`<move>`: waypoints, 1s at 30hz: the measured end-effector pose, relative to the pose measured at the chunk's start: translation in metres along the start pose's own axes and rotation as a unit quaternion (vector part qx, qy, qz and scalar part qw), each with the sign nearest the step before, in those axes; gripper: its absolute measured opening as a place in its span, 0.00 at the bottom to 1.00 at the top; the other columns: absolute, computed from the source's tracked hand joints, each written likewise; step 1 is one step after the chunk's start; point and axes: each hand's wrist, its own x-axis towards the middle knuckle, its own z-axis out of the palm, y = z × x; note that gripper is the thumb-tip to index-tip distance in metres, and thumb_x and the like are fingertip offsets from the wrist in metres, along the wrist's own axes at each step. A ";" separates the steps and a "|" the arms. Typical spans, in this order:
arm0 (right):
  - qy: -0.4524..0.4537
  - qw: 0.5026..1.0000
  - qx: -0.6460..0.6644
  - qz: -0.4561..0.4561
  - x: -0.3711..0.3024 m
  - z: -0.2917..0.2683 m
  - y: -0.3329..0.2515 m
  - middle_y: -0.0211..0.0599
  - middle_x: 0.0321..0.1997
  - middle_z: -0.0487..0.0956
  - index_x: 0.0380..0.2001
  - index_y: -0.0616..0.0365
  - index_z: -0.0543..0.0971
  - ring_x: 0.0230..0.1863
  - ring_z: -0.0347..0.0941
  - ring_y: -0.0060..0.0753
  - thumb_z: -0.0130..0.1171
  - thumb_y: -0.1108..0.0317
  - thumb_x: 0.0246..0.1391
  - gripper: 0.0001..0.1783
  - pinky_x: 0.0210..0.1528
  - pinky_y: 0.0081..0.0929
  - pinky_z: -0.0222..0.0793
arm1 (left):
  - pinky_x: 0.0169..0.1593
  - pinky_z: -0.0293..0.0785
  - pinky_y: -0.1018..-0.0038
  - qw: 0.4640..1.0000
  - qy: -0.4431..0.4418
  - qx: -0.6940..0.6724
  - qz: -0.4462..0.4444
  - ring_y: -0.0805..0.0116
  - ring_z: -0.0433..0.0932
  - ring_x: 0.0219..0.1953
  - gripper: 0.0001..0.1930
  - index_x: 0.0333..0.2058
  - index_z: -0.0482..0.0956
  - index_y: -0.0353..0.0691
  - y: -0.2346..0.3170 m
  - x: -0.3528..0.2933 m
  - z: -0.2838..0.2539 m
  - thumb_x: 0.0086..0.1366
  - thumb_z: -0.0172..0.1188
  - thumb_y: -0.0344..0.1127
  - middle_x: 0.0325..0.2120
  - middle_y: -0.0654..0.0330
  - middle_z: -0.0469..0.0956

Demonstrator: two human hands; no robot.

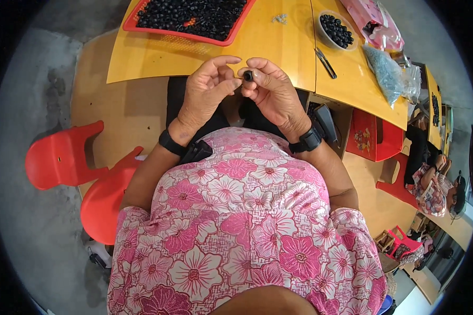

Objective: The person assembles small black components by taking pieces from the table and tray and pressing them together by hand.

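A small black round piece with a hole in its end is pinched between the thumb and fingers of my right hand, just off the table's front edge. My left hand is right beside it, thumb tip close to the piece. The left index finger is stretched above the thumb with a gap between them, and the other fingers curl inward, partly hidden. I see nothing in that hand. Beyond my hands, a red plastic basket holds many similar small black pieces.
On the yellow table are a few small silvery pieces, a clear bowl of black pieces, snips, a bluish plastic bag and a pink bag. Red plastic chairs stand at left. Another person sits far right.
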 end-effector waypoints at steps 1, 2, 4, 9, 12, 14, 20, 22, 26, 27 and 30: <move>-0.009 1.000 0.004 0.015 0.000 0.000 0.001 0.40 0.36 0.78 0.42 0.63 0.73 0.29 0.75 0.25 0.53 0.73 0.57 0.10 0.36 0.22 0.77 | 0.37 0.71 0.85 1.000 -0.001 0.000 -0.002 0.81 0.72 0.31 0.13 0.45 0.75 0.36 -0.001 0.000 0.000 0.60 0.58 0.26 0.33 0.65 0.75; -0.008 1.000 0.005 0.014 -0.001 0.000 0.002 0.40 0.36 0.78 0.42 0.63 0.73 0.29 0.75 0.25 0.53 0.73 0.57 0.10 0.36 0.22 0.77 | 0.38 0.71 0.85 1.000 -0.001 0.018 -0.010 0.81 0.72 0.32 0.15 0.47 0.74 0.36 -0.002 -0.001 -0.001 0.60 0.58 0.25 0.33 0.65 0.75; -0.009 1.000 0.015 0.021 0.000 0.000 0.005 0.40 0.36 0.78 0.41 0.63 0.73 0.29 0.76 0.25 0.53 0.73 0.57 0.09 0.36 0.21 0.77 | 0.39 0.72 0.85 0.999 -0.002 0.037 -0.020 0.81 0.72 0.34 0.16 0.48 0.74 0.37 -0.003 -0.001 -0.003 0.60 0.58 0.25 0.33 0.66 0.74; -0.008 1.000 -0.009 0.029 0.002 0.002 0.006 0.38 0.34 0.78 0.38 0.62 0.73 0.28 0.75 0.24 0.53 0.72 0.57 0.07 0.34 0.20 0.77 | 0.37 0.72 0.85 0.995 0.008 0.094 0.020 0.81 0.72 0.33 0.15 0.46 0.76 0.36 -0.001 -0.001 -0.004 0.58 0.61 0.24 0.30 0.67 0.73; 0.004 0.999 -0.031 0.016 0.003 0.005 0.007 0.36 0.32 0.77 0.37 0.61 0.73 0.27 0.75 0.24 0.53 0.72 0.58 0.06 0.33 0.20 0.77 | 0.38 0.72 0.85 0.999 -0.004 0.044 0.004 0.81 0.72 0.34 0.16 0.48 0.73 0.34 -0.003 -0.003 -0.005 0.60 0.58 0.24 0.33 0.66 0.74; 0.015 0.999 -0.043 0.004 0.003 0.008 0.010 0.36 0.32 0.77 0.38 0.61 0.73 0.27 0.75 0.24 0.53 0.72 0.58 0.06 0.33 0.20 0.77 | 0.38 0.73 0.84 1.000 0.006 0.021 -0.011 0.80 0.73 0.33 0.15 0.47 0.74 0.34 -0.001 -0.002 -0.005 0.60 0.58 0.24 0.31 0.66 0.74; 0.072 0.983 -0.155 -0.072 0.004 0.016 0.018 0.33 0.32 0.76 0.40 0.61 0.74 0.26 0.74 0.21 0.52 0.72 0.59 0.08 0.31 0.21 0.77 | 0.34 0.74 0.83 0.999 0.004 -0.046 -0.028 0.79 0.73 0.30 0.11 0.42 0.74 0.32 -0.008 -0.002 -0.003 0.60 0.57 0.24 0.28 0.65 0.73; 0.082 0.977 -0.166 -0.101 0.005 0.019 0.020 0.30 0.30 0.76 0.40 0.61 0.74 0.25 0.72 0.18 0.52 0.72 0.59 0.07 0.29 0.16 0.73 | 0.33 0.74 0.83 0.999 0.008 -0.034 -0.024 0.79 0.73 0.29 0.10 0.41 0.74 0.33 -0.010 -0.001 -0.004 0.60 0.57 0.24 0.28 0.65 0.72; 0.082 0.961 -0.241 -0.112 0.006 0.018 0.023 0.28 0.28 0.75 0.40 0.61 0.75 0.23 0.70 0.15 0.52 0.72 0.59 0.08 0.26 0.12 0.69 | 0.32 0.73 0.83 0.997 0.009 0.077 -0.011 0.79 0.73 0.29 0.08 0.38 0.75 0.34 -0.014 0.001 -0.007 0.60 0.58 0.24 0.28 0.65 0.72; 0.071 0.950 -0.275 -0.126 0.007 0.016 0.025 0.27 0.27 0.75 0.40 0.60 0.76 0.23 0.69 0.14 0.52 0.71 0.59 0.08 0.26 0.11 0.68 | 0.32 0.73 0.83 0.993 0.019 0.119 -0.002 0.79 0.74 0.28 0.07 0.38 0.75 0.35 -0.014 0.003 -0.007 0.59 0.58 0.24 0.28 0.65 0.72; 0.050 0.932 -0.333 -0.134 0.009 0.012 0.025 0.26 0.27 0.75 0.40 0.60 0.76 0.24 0.68 0.14 0.51 0.70 0.59 0.08 0.26 0.11 0.66 | 0.31 0.72 0.84 0.993 0.027 0.105 -0.045 0.80 0.73 0.28 0.06 0.36 0.75 0.34 -0.009 0.001 -0.007 0.61 0.57 0.27 0.28 0.65 0.72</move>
